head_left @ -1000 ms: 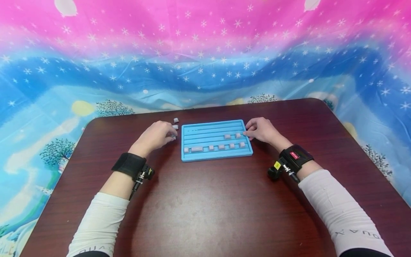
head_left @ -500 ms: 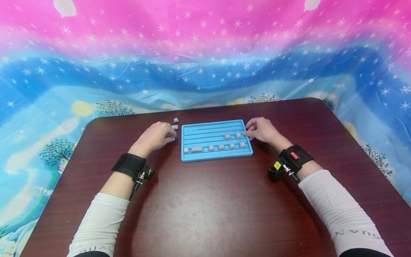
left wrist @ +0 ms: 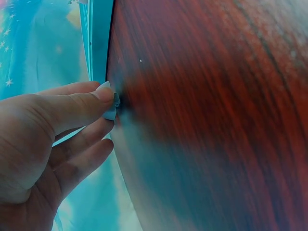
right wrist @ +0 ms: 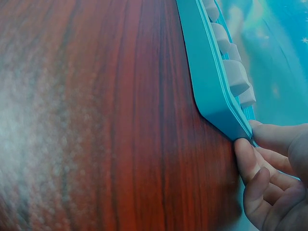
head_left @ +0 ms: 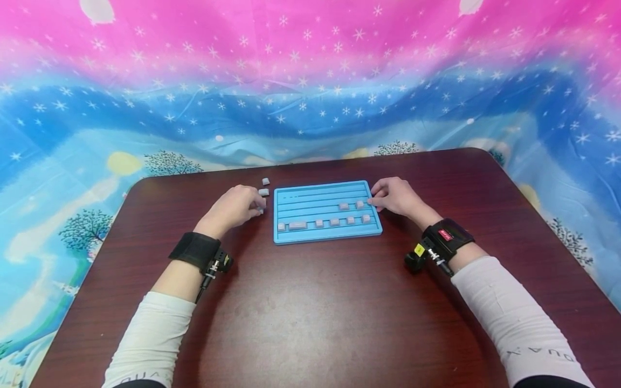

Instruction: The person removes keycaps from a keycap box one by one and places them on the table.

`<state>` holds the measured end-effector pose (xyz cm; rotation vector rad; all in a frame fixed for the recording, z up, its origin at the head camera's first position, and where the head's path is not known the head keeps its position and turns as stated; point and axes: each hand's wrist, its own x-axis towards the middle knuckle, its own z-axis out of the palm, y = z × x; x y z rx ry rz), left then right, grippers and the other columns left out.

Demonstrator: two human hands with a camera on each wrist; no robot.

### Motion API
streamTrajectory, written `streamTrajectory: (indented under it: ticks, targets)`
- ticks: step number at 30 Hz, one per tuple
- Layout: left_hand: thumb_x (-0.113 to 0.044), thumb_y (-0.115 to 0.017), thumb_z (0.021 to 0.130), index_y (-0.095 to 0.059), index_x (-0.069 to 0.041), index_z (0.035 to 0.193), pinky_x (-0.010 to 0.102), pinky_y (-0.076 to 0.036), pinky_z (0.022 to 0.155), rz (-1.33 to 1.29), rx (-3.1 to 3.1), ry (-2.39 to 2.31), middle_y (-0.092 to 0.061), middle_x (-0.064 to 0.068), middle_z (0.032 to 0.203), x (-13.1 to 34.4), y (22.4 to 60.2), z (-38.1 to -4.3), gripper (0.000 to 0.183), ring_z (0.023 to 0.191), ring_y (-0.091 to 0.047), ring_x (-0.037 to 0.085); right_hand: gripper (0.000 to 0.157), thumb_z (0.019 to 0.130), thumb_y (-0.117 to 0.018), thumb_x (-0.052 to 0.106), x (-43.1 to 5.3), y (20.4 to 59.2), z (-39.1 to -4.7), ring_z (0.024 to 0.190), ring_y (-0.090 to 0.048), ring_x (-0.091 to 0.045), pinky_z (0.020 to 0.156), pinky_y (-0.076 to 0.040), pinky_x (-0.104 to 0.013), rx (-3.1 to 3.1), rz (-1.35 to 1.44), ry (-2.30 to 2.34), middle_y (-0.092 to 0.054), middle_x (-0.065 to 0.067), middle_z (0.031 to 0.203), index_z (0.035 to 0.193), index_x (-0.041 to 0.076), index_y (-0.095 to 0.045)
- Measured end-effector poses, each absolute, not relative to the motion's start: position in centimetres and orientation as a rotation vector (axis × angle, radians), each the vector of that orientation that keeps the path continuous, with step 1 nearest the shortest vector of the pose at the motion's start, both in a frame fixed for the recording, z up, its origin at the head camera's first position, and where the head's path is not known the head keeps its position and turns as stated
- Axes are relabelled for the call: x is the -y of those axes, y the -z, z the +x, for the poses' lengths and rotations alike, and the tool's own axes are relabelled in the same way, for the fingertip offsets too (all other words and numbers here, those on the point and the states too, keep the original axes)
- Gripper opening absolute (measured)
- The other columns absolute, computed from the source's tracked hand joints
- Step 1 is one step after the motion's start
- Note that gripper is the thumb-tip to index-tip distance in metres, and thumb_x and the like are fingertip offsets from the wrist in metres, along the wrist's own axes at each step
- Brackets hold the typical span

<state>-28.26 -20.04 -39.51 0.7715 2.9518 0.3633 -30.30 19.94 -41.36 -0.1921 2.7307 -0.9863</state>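
Observation:
In the left wrist view, the thumb and fingertips of my left hand [left wrist: 72, 120] pinch a small pale keycap [left wrist: 111, 113] just above the tabletop. That hand [head_left: 235, 206] is left of a light blue ridged tray [head_left: 305, 199] in the head view. Several grey-white keycaps sit in the tray's slots, among them a long one [head_left: 297, 225] in the front row and a short one [head_left: 344, 206] farther back. My right hand [head_left: 399, 196] grips the tray's right edge, thumb at the rim and fingers against the side, as the right wrist view shows.
Two loose keycaps lie beyond my left hand: one [head_left: 266, 181] farther back, another [head_left: 263, 192] close to its fingers. The dark red-brown wooden table [head_left: 310, 302] has rounded far corners. A patterned pink and blue cloth [head_left: 301, 97] hangs behind it.
My left hand shifts very slightly left, away from the tray, with the keycap in its fingers. The right hand and tray stay in place.

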Motion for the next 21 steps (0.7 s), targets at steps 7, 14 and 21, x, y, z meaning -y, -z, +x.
streamTrajectory:
  ticks: [7, 14, 21]
  targets:
    - [-0.011, -0.069, 0.086, -0.075, -0.012, 0.105, 0.04, -0.051, 0.087, 0.767, -2.956, -0.362, -0.07, 0.006, 0.106, 20.17, 39.58, -28.22, 0.02, 0.104, -0.062, 0.022, 0.031, 0.087, -0.07, 0.023, -19.91, 41.39, -30.25, 0.069, -0.067, -0.017, 0.068, -0.054, -0.031, -2.732, -0.188, 0.993, -0.07, -0.013, 0.093, 0.109, 0.002, -0.062]
    - [-0.01, -0.069, 0.085, -0.075, -0.012, 0.105, 0.04, -0.051, 0.086, 0.779, -2.956, -0.363, -0.07, 0.007, 0.107, 20.25, 39.53, -28.26, 0.021, 0.104, -0.062, 0.022, 0.032, 0.087, -0.07, 0.025, -19.86, 41.3, -30.26, 0.07, -0.068, -0.017, 0.067, -0.053, -0.03, -2.731, -0.189, 0.99, -0.071, -0.013, 0.093, 0.109, 0.002, -0.062]
    - [-0.01, -0.069, 0.085, -0.075, -0.011, 0.106, 0.041, -0.051, 0.088, 0.778, -2.949, -0.393, -0.07, 0.008, 0.107, 20.37, 39.59, -28.38, 0.021, 0.105, -0.062, 0.023, 0.032, 0.087, -0.069, 0.025, -19.88, 41.26, -30.34, 0.07, -0.068, -0.016, 0.067, -0.054, -0.03, -2.727, -0.189, 0.988, -0.07, -0.013, 0.094, 0.11, 0.002, -0.062]
